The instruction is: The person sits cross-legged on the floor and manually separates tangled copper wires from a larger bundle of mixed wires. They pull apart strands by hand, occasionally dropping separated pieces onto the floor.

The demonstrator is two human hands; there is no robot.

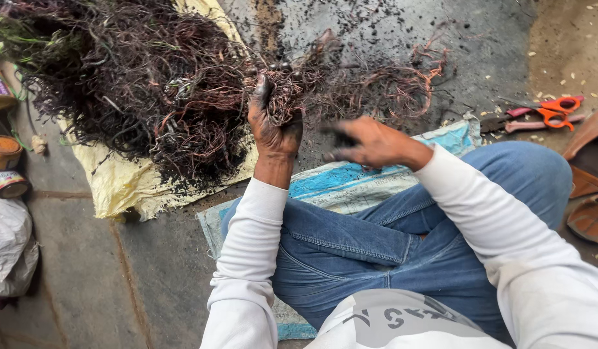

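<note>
1. The left hand (273, 126), blackened with soot, is closed around a clump of tangled, burnt reddish copper wire (287, 95), held up in front of the knees.
2. The right hand (370, 142) is blurred; its fingers look loosely curled just beside that clump, and whether they pinch a strand cannot be told.
3. More thin wire strands (383, 87) trail from the clump to the right over the sooty grey concrete floor (480, 45).
4. A large dark heap of the same wire (137, 84) lies to the left on a crumpled yellow plastic sheet (118, 184).
5. A blue-and-white woven sack (350, 181) lies under the person's crossed legs in blue jeans (350, 245).
6. Orange-handled scissors (554, 106) rest on the floor, well apart on the right.
</note>
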